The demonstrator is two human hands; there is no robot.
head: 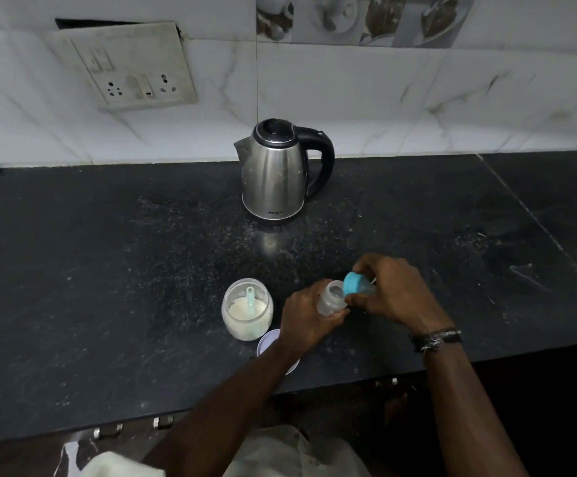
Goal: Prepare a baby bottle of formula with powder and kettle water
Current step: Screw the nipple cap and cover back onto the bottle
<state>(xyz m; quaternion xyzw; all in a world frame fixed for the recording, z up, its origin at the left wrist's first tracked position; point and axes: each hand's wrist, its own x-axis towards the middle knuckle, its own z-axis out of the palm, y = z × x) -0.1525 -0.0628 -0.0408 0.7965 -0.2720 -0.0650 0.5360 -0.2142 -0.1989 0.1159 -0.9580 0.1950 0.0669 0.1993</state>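
Bottle (331, 300), low centre of the frame, is sitting clamped in the left hand (306, 320), its open mouth tilting up-right toward the blue cap (355, 284) that the right hand (388, 290) is pinching just beside it, powder jar (246, 309) waiting left.

The kettle (273, 173) at twelve o'clock has a brushed, shiny metal body with a glossy black plastic handle and lid. The countertop (108, 270) is dark polished stone, dusted and scuffed. The powder jar (247, 309) and baby bottle (330, 301) look like clear plastic; the bottle cap (353, 283) is matt teal plastic.
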